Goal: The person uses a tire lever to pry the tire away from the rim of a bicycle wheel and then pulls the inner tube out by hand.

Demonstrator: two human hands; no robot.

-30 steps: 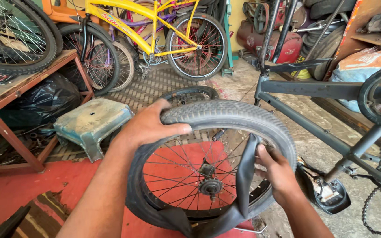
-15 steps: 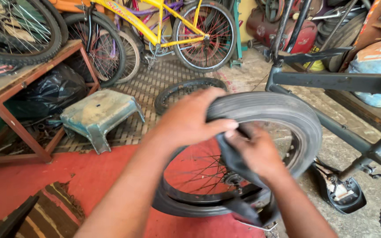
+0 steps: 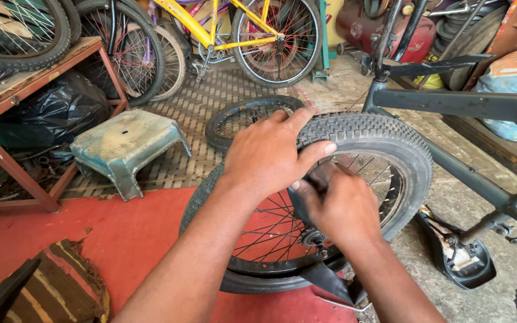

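Under both hands' grip (image 3: 294,173), seemingly, bicycle tyre (image 3: 384,143).

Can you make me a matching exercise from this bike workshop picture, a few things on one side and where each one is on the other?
Things:
1. left hand
2. right hand
3. small stool
4. yellow bicycle

Places:
A. standing at the back of the shop
B. on the grated floor mat, left of the wheel
C. gripping the top of the knobby tyre
D. inside the wheel, on the black inner tube

Pairs: 1-C, 2-D, 3-B, 4-A
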